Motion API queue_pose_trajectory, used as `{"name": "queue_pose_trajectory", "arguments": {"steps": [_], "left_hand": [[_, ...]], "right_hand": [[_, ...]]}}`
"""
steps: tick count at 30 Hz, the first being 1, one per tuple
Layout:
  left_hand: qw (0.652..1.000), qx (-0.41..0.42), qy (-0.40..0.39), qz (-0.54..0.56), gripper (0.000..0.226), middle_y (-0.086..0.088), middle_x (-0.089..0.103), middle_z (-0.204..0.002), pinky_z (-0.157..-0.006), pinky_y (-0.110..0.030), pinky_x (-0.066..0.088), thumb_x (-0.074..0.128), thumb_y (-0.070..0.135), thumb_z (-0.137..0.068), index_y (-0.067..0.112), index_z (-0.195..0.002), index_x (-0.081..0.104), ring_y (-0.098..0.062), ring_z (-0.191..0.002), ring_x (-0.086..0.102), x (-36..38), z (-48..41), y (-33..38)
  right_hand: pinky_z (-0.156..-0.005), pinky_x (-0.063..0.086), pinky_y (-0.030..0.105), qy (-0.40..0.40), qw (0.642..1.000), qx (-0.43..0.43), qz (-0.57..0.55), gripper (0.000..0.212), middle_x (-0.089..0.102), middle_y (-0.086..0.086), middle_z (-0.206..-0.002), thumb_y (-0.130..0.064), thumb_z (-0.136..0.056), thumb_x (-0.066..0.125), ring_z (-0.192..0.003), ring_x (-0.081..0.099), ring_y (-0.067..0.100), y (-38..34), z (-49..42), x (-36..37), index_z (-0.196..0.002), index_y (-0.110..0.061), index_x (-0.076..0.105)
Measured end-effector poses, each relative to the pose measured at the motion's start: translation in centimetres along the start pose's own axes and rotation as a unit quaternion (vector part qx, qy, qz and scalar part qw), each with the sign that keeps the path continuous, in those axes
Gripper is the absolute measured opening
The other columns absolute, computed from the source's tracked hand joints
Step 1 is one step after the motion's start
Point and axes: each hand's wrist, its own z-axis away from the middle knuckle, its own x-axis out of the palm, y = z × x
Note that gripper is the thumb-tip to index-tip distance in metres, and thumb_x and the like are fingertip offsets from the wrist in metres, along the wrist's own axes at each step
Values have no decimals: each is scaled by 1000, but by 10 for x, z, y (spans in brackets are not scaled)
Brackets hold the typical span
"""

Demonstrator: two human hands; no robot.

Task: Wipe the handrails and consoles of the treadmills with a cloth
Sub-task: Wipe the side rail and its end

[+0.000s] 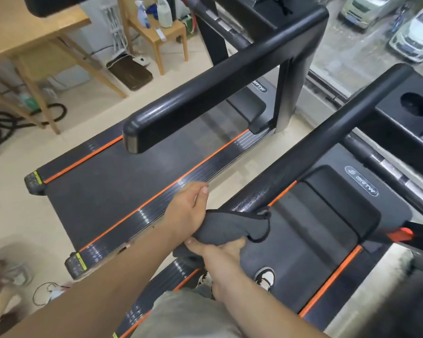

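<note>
A dark grey cloth [232, 228] is wrapped over the near end of the black handrail [327, 140] of the treadmill I stand on. My left hand [187, 209] grips the cloth from the left side, thumb up. From below, my right hand [220, 250] holds the cloth's lower edge, with its fingers curled under it. The rail's surface just above the cloth looks scuffed and shiny. The console [410, 113] with a round cup hole sits at the far right. A second treadmill's handrail [205, 93] runs parallel on the left.
The left treadmill's belt [112, 189] with orange trim lies beside me. A wooden table [22, 37] and a stool [161, 32] with spray bottles stand at the back left. Cables lie on the floor at left. A window at the right shows parked cars.
</note>
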Motion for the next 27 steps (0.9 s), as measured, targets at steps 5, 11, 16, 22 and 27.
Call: {"name": "queue_pose_trajectory", "arguments": {"steps": [5, 11, 16, 22, 27], "left_hand": [[999, -5, -10, 50, 25, 10, 67, -103, -92, -7, 36, 47, 21, -109, 11, -108, 70, -1, -101, 56, 7, -1, 11], [998, 20, -61, 0, 31, 12, 59, -136, -105, -20, 37, 48, 33, -107, 22, -133, 63, -6, -126, 52, 26, -19, 43], [986, 70, -140, -62, 44, 7, 42, -156, -112, -17, 27, 50, 19, -103, 20, -146, 51, -12, -143, 39, 42, -29, 74], [981, 82, -158, -77, 64, 2, 37, -160, -108, 3, 9, 45, -5, -87, 16, -148, 52, -10, -148, 32, 53, -55, 95], [987, 89, -122, -58, 58, 2, 43, -155, -104, 6, 7, 44, -2, -88, 12, -142, 58, -10, -146, 36, 79, -78, 123]], "right_hand": [[-66, 59, 29, -3, 1000, -24, -16, 70, 77, 4, -104, -10, -66, 96, -89, 76, 17, -30, -8, -17, -117, -14, 48], [-108, 49, 41, 160, 976, -135, 53, 141, 50, 1, -146, -87, -36, 82, -126, 57, 22, -132, -84, -68, -146, -13, 33], [-116, 39, 40, 208, 961, -158, 88, 134, 37, 13, -155, -81, -61, 77, -139, 44, 31, -153, -102, -79, -158, -9, 18], [-112, 43, 49, 236, 934, -232, 138, 107, 60, 19, -136, -90, -79, 48, -131, 55, 30, -74, -122, -70, -133, 2, 55], [-107, 49, 45, 177, 971, -152, 59, 132, 60, 11, -133, -105, -48, 51, -124, 59, 29, -120, -126, -81, -133, -5, 53]]}}
